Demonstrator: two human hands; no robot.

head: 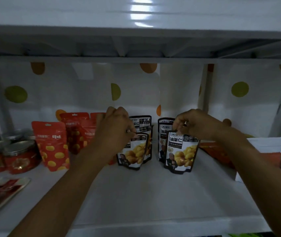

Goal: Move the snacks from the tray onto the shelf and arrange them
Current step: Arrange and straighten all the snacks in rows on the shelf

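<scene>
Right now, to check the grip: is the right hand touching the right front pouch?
Touching. Head view: right hand pinches the top of the right front pouch.

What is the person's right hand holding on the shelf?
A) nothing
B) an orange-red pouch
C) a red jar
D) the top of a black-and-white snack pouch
D: the right hand pinches the top edge of the right black-and-white pouch standing on the shelf; the left hand pinches the left black-and-white pouch likewise.
</scene>
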